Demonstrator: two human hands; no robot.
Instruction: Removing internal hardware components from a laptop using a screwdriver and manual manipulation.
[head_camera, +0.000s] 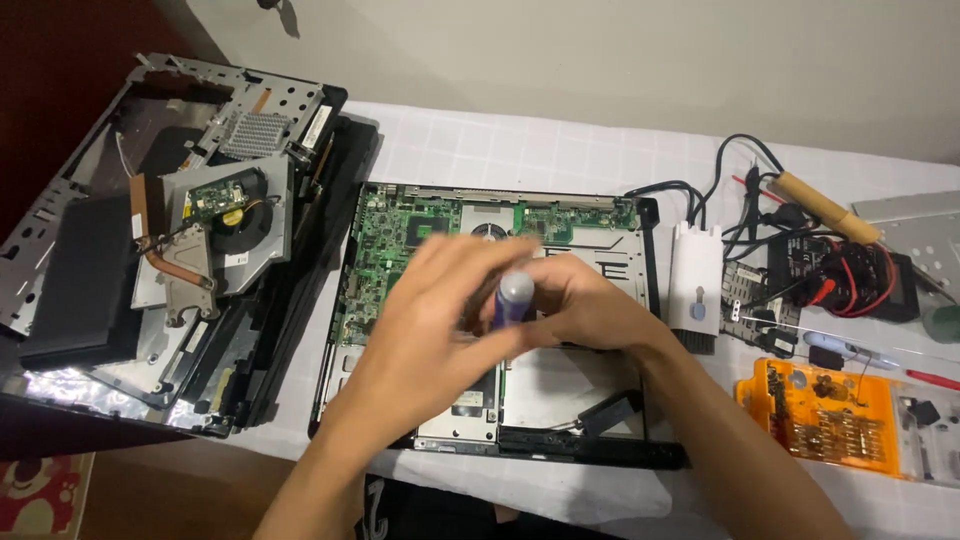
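A white checked cloth covers the surface (600, 150). Nearest, the left hand (430, 310) and right hand (585, 305) meet, both wrapped around a purple-handled screwdriver (515, 297) standing over the opened laptop base (400, 230). Beyond right lies a soldering iron (825, 205).

White label (316, 124) (stacked chassis, left)

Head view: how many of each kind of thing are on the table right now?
Opened laptop bases: 2
Screwdrivers in hands: 1
Orange bit cases: 1
Soldering irons: 1
White brushes: 1
Total: 6
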